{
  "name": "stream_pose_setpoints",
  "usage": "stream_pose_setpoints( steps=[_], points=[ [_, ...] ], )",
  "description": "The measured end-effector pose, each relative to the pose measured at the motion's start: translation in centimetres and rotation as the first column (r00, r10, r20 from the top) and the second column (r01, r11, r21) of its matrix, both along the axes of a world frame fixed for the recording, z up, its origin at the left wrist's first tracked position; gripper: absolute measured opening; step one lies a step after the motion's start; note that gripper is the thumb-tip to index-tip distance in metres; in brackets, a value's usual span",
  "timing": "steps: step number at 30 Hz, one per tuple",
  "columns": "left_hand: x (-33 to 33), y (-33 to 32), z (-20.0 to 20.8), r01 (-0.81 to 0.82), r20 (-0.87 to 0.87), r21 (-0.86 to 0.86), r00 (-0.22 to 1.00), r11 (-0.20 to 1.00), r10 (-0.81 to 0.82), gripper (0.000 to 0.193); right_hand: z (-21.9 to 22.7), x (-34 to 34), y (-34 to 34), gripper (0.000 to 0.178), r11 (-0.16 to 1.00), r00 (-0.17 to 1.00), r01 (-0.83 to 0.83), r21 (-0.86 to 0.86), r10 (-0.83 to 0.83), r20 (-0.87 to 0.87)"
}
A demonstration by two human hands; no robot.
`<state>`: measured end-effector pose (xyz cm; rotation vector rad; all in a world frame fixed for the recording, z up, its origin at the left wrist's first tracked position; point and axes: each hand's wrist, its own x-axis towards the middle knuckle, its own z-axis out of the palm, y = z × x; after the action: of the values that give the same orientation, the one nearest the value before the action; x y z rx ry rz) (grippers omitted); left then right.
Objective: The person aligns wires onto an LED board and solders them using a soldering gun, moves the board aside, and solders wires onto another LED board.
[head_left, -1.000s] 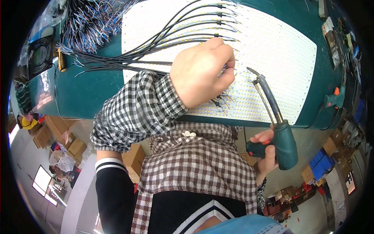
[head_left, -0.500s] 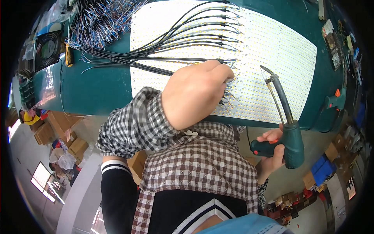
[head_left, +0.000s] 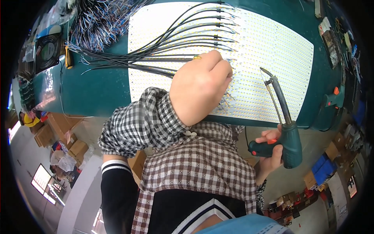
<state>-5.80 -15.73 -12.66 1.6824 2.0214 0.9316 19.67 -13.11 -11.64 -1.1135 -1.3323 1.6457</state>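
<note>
My left hand (head_left: 200, 87) is closed in a pinch over the near part of a white LED panel (head_left: 272, 50). Its fingertips point down among the cable ends, and what they grip is hidden beneath the hand. Several black cables (head_left: 171, 37) fan across the panel, their thin stripped wires lying on it. At the right, my right hand (head_left: 270, 156) wraps around the handle of a dark green soldering gun (head_left: 292, 146) with a red trigger. The gun's long dark tip curves up over the panel, apart from the cable ends.
A bundle of loose wires (head_left: 99, 23) lies at the far left, beside a black fan (head_left: 47, 50) and a yellow-handled screwdriver (head_left: 69, 57). On the right of the green table (head_left: 89, 91) rests another green tool (head_left: 335, 98). Cardboard boxes (head_left: 64, 123) stand on the floor.
My left hand has turned slightly and shifted a little up over the cable ends, with its fingers still closed. The soldering gun stays nearly in place in my right hand. The view has shifted slightly.
</note>
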Motion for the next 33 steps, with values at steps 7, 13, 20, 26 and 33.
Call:
stream_pose_setpoints(
  steps=[7,13,20,26,33],
  points=[
    [-0.1,0.2,-0.7,0.017,0.285,0.029,0.958,0.999,-0.025,0.011,-0.4,0.1,-0.2,0.057,0.999,0.999,0.032,-0.004,-0.032,-0.02],
    [-0.2,0.5,-1.0,-0.016,0.076,-0.052,0.997,0.999,0.02,0.012,-0.4,0.4,-0.4,0.059,0.999,1.0,0.001,-0.034,-0.001,0.008],
    [-0.5,0.8,-1.0,-0.002,0.199,-0.082,0.98,0.997,0.019,0.008,0.0,0.3,-0.9,0.053,0.998,0.998,-0.059,-0.029,0.059,0.02],
    [-0.5,0.9,-0.8,0.005,0.106,-0.092,0.994,0.996,0.004,0.009,1.0,-0.2,-1.2,0.054,0.993,0.992,-0.083,-0.079,0.09,0.094],
    [-0.6,1.0,-0.8,0.006,0.136,-0.13,0.991,0.992,0.012,0.009,1.8,-0.8,-1.6,0.034,0.984,0.988,-0.079,-0.158,0.098,0.116]
  ],
)
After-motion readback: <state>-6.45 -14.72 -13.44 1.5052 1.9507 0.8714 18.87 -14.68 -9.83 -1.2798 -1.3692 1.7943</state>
